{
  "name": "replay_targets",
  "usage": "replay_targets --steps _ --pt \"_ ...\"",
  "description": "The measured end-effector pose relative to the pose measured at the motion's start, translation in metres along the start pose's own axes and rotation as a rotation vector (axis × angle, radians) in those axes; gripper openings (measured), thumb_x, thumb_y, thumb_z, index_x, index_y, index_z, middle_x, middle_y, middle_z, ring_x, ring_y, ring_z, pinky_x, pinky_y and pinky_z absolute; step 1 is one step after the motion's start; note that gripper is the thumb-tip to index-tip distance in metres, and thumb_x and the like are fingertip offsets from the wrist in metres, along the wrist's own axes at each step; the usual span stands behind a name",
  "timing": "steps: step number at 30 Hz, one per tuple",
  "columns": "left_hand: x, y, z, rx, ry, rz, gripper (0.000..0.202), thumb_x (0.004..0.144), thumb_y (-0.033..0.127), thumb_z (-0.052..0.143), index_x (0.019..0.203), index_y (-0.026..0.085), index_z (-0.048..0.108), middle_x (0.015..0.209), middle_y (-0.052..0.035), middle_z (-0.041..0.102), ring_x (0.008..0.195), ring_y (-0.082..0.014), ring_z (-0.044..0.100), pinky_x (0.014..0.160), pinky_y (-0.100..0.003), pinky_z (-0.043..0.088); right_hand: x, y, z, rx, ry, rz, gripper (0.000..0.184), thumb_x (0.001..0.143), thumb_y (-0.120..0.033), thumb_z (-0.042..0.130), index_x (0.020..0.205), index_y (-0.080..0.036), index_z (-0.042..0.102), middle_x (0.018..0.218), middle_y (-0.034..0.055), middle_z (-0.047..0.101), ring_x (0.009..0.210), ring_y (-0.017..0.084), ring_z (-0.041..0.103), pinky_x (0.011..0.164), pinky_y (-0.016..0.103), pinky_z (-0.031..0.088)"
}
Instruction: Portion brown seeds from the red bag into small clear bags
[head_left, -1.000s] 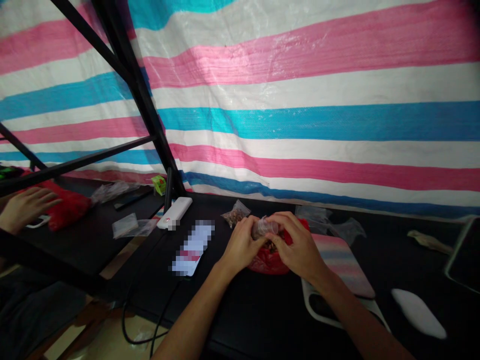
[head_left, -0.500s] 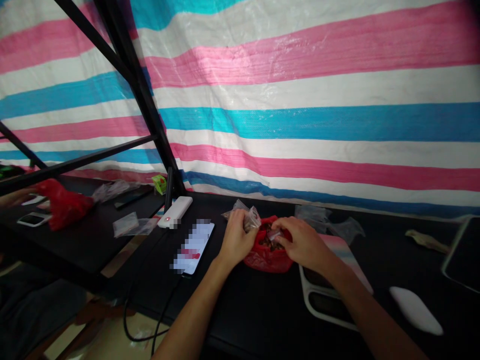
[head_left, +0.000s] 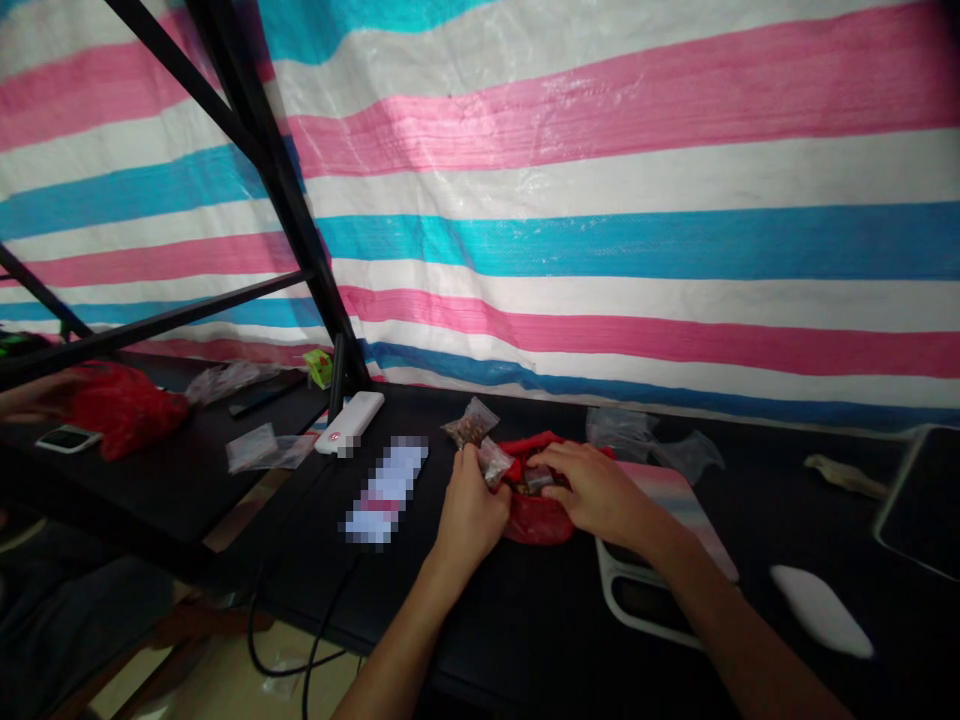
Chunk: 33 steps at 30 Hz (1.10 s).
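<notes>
My left hand [head_left: 469,507] is closed around a small clear plastic bag [head_left: 496,460] with brown bits in it, just left of a red plastic bag [head_left: 534,518] on the black table [head_left: 525,620]. My right hand [head_left: 592,487] reaches into the red bag's mouth, fingers pinched on something small that I cannot make out. A second filled clear bag [head_left: 469,422] lies on the table just behind my left hand.
A phone [head_left: 387,490] and a white power bank [head_left: 348,422] lie to the left. Empty clear bags [head_left: 652,445], a striped pad [head_left: 675,500] and a white object [head_left: 821,610] sit to the right. On a side table at the left, another person's hand [head_left: 30,400] rests by a red bag [head_left: 120,408].
My hands came apart from holding the clear bag together. The left hand kept the bag and lowered it. The right hand dipped into the red bag.
</notes>
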<state>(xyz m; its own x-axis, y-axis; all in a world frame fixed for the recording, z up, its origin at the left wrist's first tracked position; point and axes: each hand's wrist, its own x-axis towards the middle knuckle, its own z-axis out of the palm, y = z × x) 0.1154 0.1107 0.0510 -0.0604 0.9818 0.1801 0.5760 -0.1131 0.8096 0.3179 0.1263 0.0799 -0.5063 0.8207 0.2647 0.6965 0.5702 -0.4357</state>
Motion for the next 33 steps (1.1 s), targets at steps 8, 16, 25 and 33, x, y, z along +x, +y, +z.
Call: replay_targets --steps 8,16,25,33 --pt "0.004 -0.009 -0.009 -0.214 0.159 -0.037 0.017 0.082 0.013 0.061 0.094 0.021 0.053 0.093 -0.0027 0.066 0.086 -0.0203 0.066 0.079 -0.032 0.051 0.001 -0.004 0.014 -0.026 0.066 0.069 0.04 0.076 0.001 0.062 0.105 -0.025 0.07 0.109 0.0034 0.072 0.106 0.024 0.067 0.092 0.037 0.049" --pt "0.001 -0.008 -0.005 -0.32 0.075 -0.098 0.01 0.088 0.019 0.059 0.095 0.022 0.054 0.091 -0.0026 0.069 0.085 -0.02 0.067 0.079 -0.032 0.052 0.002 -0.007 0.017 0.017 0.066 0.07 0.038 0.079 -0.001 0.06 0.107 -0.025 0.071 0.111 0.0043 0.074 0.108 0.025 0.067 0.096 0.04 0.049" --pt "0.0 0.001 0.005 -0.86 0.021 -0.214 0.037 0.08 0.017 0.064 0.117 0.017 0.064 0.102 -0.0057 0.076 0.09 -0.0186 0.072 0.086 -0.032 0.055 0.004 0.0 0.035 0.256 0.111 0.107 0.054 0.08 0.0 0.055 0.127 -0.024 0.067 0.123 0.0083 0.068 0.114 0.023 0.066 0.104 0.041 0.05" --pt "-0.001 0.006 0.005 -0.884 0.074 -0.208 0.038 0.071 0.012 0.072 0.109 0.016 0.068 0.099 -0.0044 0.076 0.087 -0.0178 0.07 0.084 -0.029 0.053 0.005 0.002 0.041 0.306 0.153 0.161 0.042 0.08 -0.002 0.055 0.113 -0.024 0.068 0.115 0.0073 0.069 0.108 0.023 0.069 0.098 0.039 0.053"
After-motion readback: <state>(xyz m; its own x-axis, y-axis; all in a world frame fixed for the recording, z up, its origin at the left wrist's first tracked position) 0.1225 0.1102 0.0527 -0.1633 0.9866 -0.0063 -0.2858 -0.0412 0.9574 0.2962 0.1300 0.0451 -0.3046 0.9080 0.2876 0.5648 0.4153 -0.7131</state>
